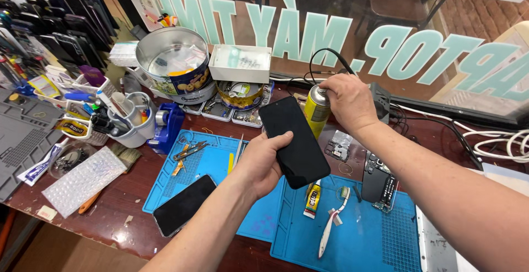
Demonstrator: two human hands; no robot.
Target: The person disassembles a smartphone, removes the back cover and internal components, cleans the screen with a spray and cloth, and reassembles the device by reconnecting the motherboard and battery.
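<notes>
My left hand grips a black smartphone by its lower left edge and holds it tilted above the blue work mats. Behind the phone stands a yellow spray can, and my right hand is closed over its top. A second black phone lies flat on the left blue mat. An opened phone body with bare circuit parts rests on the right blue mat. A small glue tube lies between the mats.
A round metal tin, a white box, a blue tape dispenser, cups of tools and trays of small parts crowd the back. Tweezers and a toothbrush lie on the mats. Cables run at right.
</notes>
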